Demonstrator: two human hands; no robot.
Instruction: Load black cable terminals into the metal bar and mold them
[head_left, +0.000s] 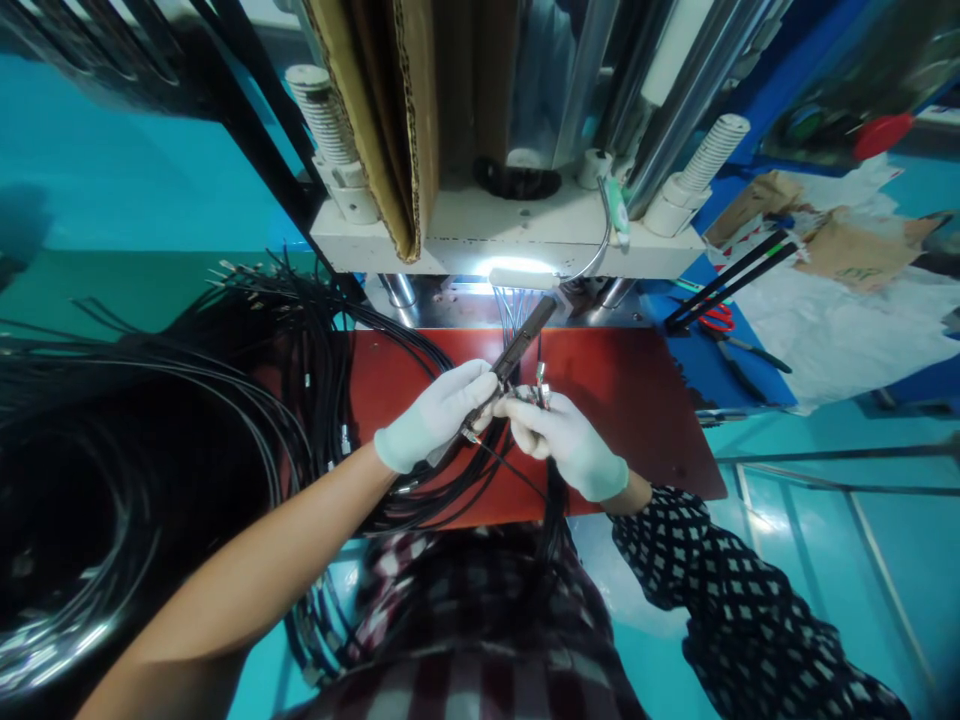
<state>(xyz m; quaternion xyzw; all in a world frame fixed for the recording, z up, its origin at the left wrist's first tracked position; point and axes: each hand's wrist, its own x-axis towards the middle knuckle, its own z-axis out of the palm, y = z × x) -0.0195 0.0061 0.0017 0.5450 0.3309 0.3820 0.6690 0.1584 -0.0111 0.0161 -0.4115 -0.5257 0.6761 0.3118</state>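
Observation:
My left hand [439, 412], in a white glove, is closed around a long dark metal bar [525, 340] that slants up toward the machine. My right hand [566, 440], gloved too, pinches black cables near their shiny metal connector ends [541, 385], close against the bar's lower part. Fingers of both hands meet there, so the exact contact is hidden. One thin black cable [514, 465] runs from a small metal end under the left hand toward the right wrist. More black cables [450, 500] lie looped on the red board [622, 400] beneath my hands.
A press-like machine [525, 240] with a lit strip [517, 278] and thin pale wires stands ahead. Cardboard [416, 130] leans on it. A large cable bundle [285, 310] fills the left side. Pliers [742, 365], red-handled scissors [716, 318] and white plastic sheeting [847, 320] lie right.

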